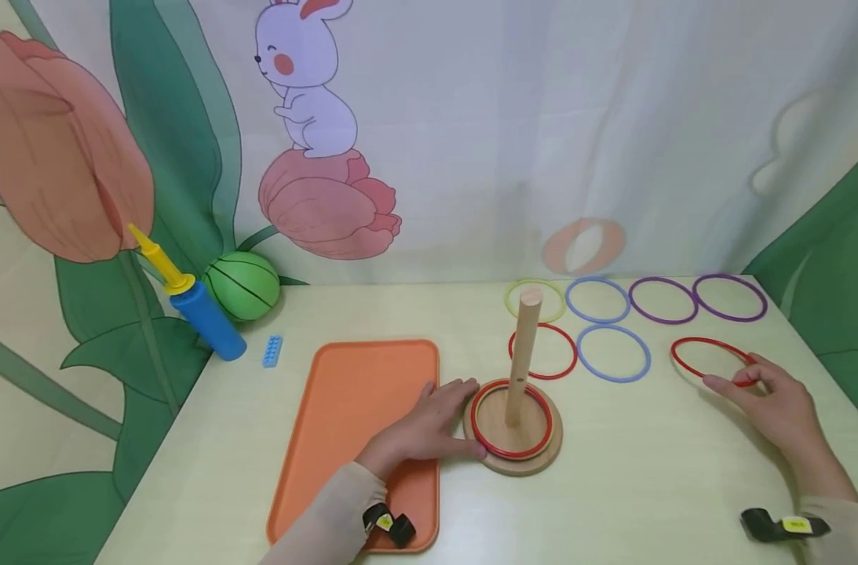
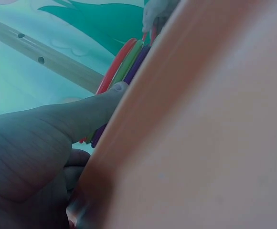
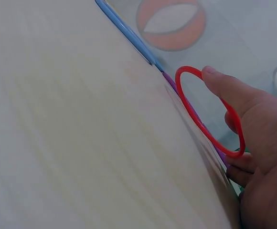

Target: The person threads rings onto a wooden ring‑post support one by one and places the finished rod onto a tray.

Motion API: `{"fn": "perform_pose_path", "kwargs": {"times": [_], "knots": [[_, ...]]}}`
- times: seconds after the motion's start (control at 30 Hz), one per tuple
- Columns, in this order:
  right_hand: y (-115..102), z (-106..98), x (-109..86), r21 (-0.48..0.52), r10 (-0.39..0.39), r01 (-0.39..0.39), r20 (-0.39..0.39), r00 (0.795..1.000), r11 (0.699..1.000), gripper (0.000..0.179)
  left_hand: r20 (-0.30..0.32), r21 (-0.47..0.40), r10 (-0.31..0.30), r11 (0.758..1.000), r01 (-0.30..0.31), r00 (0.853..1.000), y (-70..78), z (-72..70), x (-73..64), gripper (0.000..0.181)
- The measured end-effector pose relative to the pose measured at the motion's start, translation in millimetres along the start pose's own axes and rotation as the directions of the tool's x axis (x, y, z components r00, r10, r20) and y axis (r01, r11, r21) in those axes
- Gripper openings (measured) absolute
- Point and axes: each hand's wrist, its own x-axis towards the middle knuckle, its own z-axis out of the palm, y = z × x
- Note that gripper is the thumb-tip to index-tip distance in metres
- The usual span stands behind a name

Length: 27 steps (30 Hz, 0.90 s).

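A wooden ring-toss stand, its post [image 1: 523, 353] upright on a round base [image 1: 516, 468], carries a few stacked rings; red [image 1: 506, 455] is on top. Green [image 2: 130, 59] and purple [image 2: 137, 63] rings show beneath it in the left wrist view. My left hand [image 1: 432, 424] touches the left side of the base, thumb and fingers extended and spread. At the right, my right hand [image 1: 782, 404] pinches the near right side of a red ring [image 1: 704, 340] between thumb and fingers. That ring is tilted, apart from the post.
Yellow-green [image 1: 534, 281], blue [image 1: 598, 278], purple [image 1: 662, 278] and red [image 1: 573, 369] rings lie behind and right of the stand. An orange tray [image 1: 358, 377] lies left of it. A blue pump [image 1: 209, 322], green ball [image 1: 242, 286] and blue toy brick [image 1: 272, 351] are farther left.
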Motion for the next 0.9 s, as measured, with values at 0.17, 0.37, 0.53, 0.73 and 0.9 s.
{"fn": "perform_pose_path", "kwargs": {"times": [0.17,0.37,0.53,0.73,0.9], "knots": [[-11,3,-1.5,0.048,0.02,-0.018,-0.024,1.0,0.999,0.059,-0.004,-0.013,0.004,1.0,-0.004,1.0,0.9,-0.7,-0.4,0.1],[-26,8,-2.4,0.066,0.027,-0.024,-0.037,0.999,0.998,0.061,-0.003,-0.006,0.003,1.0,-0.003,1.0,0.1,0.2,0.4,0.101],[-40,9,-3.5,0.04,0.021,-0.019,-0.041,0.999,0.999,0.062,0.005,-0.019,0.006,1.0,-0.006,1.0,0.3,0.4,-0.1,0.101],[-66,9,-3.8,0.016,0.005,-0.004,-0.088,0.996,1.0,0.06,0.003,-0.016,0.0,1.0,0.0,1.0,0.4,0.3,0.5,0.102],[-91,7,-7.2,0.056,-0.024,0.032,-0.145,0.989,0.998,0.055,0.001,-0.019,-0.004,1.0,0.004,1.0,1.6,0.9,1.8,0.101]]}}
